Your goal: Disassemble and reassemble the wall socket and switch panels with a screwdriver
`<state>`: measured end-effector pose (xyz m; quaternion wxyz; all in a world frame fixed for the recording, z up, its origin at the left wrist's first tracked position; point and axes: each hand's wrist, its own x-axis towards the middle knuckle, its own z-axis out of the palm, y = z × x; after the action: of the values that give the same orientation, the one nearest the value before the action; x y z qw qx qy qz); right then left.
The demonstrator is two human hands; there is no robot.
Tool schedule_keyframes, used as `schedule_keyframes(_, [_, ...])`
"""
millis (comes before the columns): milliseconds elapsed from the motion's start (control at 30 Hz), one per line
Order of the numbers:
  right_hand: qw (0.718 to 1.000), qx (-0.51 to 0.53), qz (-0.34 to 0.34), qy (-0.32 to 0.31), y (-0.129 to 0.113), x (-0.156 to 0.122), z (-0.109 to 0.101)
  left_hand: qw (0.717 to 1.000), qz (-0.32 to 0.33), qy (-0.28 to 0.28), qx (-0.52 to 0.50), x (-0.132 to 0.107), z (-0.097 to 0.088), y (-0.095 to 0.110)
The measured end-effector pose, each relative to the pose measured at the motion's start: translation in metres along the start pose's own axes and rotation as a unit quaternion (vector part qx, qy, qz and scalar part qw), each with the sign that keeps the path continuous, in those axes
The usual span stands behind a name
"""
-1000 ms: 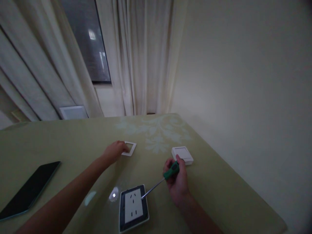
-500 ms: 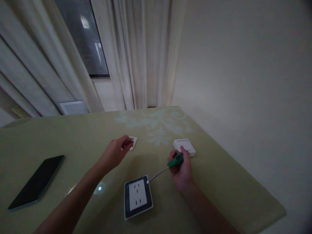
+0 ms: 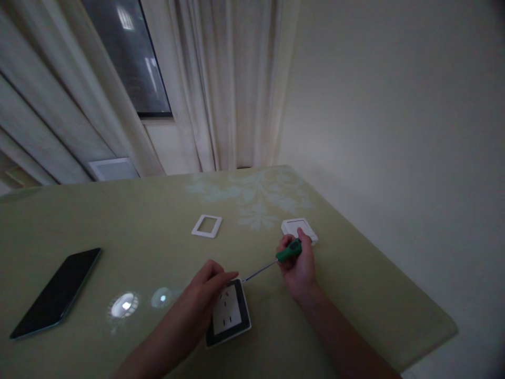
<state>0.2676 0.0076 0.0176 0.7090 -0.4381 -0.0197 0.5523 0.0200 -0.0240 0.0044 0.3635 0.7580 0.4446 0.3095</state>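
Landmark: the socket (image 3: pixel 229 318), face up on the counter (image 3: pixel 158 210), its pale slotted face set in a dark border with a thin light rim around it. Its upper left part is hidden by the left hand (image 3: pixel 209 287).

Left hand: over the socket's upper left corner, fingers along the upper edge, wrist to the socket's left. Grip: the fingers are bent and close together, the thumb hidden; whether the grip pinches the socket or only rests on it cannot be told.

Right hand (image 3: pixel 296 266): to the right of the socket and a little beyond it. Grip: closed around the green handle of a screwdriver (image 3: pixel 289 250), thumb laid along the top. The metal shaft slants down toward the socket, its tip at the socket's upper right corner. Contact between tip and rim cannot be told for certain.

Surroundings: a square white frame (image 3: pixel 216 227), open in the middle, lies flat beyond the socket and slightly to its left. A white box (image 3: pixel 294 225) sits beyond the socket to the right, partly covered by the right hand. A dark tablet (image 3: pixel 57 295) lies well apart, left of the socket. Far behind the socket hang pale curtains (image 3: pixel 236 79).
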Motion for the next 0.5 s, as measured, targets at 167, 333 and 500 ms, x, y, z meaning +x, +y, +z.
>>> schedule_keyframes(167, [1.000,-0.021,-0.004,-0.017,0.003,0.001,-0.001,0.998,0.000,0.056,0.010,0.003,-0.007,0.004])
schedule_keyframes(333, [0.996,-0.070,-0.014,-0.051,0.003,0.005,-0.005,0.996,-0.010,0.081,-0.023,-0.001,-0.010,0.003])
schedule_keyframes(500, [0.961,-0.170,0.035,-0.215,0.002,0.005,-0.009,0.991,-0.007,0.108,-0.081,-0.009,-0.005,-0.002])
